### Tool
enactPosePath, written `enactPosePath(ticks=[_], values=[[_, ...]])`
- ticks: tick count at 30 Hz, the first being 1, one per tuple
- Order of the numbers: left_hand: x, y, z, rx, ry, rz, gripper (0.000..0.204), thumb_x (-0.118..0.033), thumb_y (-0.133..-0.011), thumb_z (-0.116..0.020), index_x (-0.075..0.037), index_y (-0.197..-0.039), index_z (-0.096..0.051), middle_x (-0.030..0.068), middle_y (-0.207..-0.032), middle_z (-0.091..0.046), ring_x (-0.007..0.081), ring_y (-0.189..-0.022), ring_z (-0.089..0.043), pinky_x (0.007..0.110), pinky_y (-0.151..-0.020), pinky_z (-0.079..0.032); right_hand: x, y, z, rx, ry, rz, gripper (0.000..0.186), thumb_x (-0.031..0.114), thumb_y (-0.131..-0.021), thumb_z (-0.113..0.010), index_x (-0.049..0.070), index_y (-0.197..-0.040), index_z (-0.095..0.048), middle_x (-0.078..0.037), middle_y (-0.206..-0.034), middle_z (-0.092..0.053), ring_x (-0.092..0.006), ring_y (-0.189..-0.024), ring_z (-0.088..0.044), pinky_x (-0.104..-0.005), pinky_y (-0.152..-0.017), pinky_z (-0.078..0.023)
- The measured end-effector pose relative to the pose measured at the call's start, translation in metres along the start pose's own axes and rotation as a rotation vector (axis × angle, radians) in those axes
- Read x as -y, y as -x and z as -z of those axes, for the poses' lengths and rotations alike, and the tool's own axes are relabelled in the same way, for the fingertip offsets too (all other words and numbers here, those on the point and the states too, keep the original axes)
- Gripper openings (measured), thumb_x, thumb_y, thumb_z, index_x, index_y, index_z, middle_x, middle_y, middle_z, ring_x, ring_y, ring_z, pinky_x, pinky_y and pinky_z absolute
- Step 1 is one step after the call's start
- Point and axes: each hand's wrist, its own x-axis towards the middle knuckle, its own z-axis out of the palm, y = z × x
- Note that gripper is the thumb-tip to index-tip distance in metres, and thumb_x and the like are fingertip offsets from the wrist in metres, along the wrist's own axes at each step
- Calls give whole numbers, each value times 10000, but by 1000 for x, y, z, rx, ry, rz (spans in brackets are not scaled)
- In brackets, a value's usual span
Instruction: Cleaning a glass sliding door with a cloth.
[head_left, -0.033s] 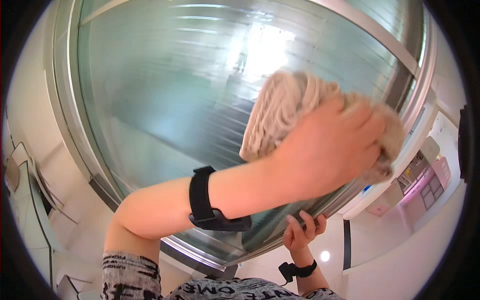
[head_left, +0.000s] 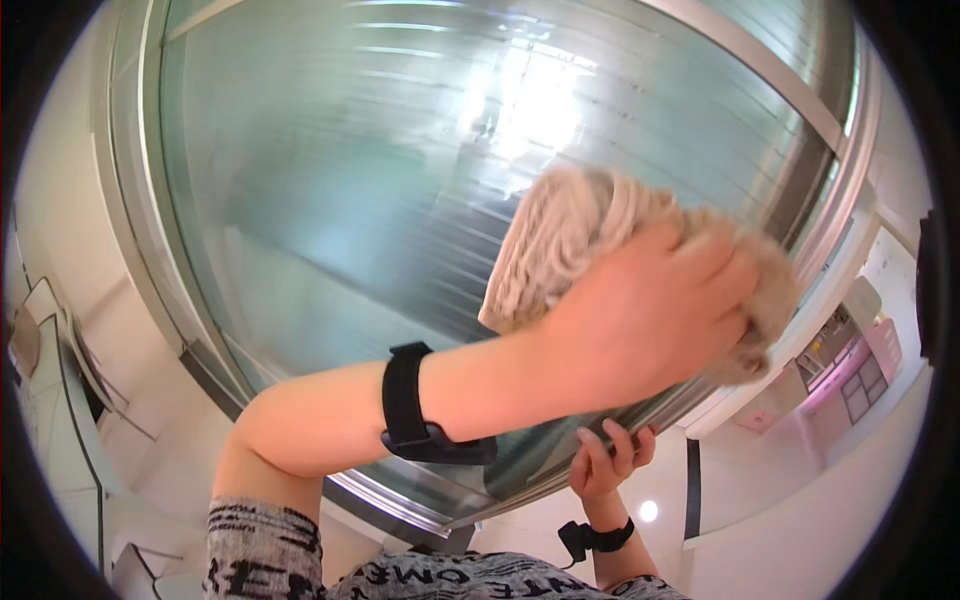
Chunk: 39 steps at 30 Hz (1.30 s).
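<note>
My left arm reaches across from the lower left, and my left hand is closed over a bunched beige cloth. The cloth lies against the right part of a large glass door panel, near its metal frame. Its far side is hidden behind my fingers. Lower down, my right hand holds the edge of the door, with the fingers curled over it and the thumb side partly hidden. Black straps circle both of my forearms.
A silver metal frame borders the glass on the left. At the far left stand a glass-topped table and a chair. Beyond the door's right side are a white wall and a shelf unit with pinkish light.
My left hand and the cloth have shifted slightly down and to the left over the glass. My right hand stays at the door's edge.
</note>
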Motion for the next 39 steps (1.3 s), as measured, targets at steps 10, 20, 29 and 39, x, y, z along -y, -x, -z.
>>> enactPosePath(ticks=[10,20,29,39], values=[[-48,202,38,493,109,-21,102,-209,-617,-562,-174,-693,-505,-6,-857,-468,146,-809,-471,253,-647,-373,1,16,-4,45,28,-14,156,54,-748,-497,139,-837,-592,-15,-1097,-477,-336,-1239,-204,-542,-1051,-181],[-45,377,124,962,52,360,98,-178,-632,-585,-158,-728,-584,18,-944,-502,210,-968,-481,305,-783,-393,4,19,-13,-33,56,33,159,19,-732,-480,100,-786,-606,-67,-1096,-496,-373,-1233,-243,-533,-1039,-185],[78,454,230,-269,-391,1543,279,-171,-774,-611,-15,-984,-514,121,-943,-543,249,-885,-567,360,-763,-449,13,18,-15,-4,112,-9,170,7,-740,-490,136,-780,-593,-45,-1081,-469,-370,-1218,-233,-575,-1051,-176],[46,292,115,-246,89,1075,218,-31,-639,-619,-79,-842,-555,144,-950,-486,317,-878,-480,409,-765,-406,7,22,-13,-36,150,54,88,76,-824,-492,85,-803,-577,-100,-1092,-500,-397,-1238,-264,-515,-1003,-203]])
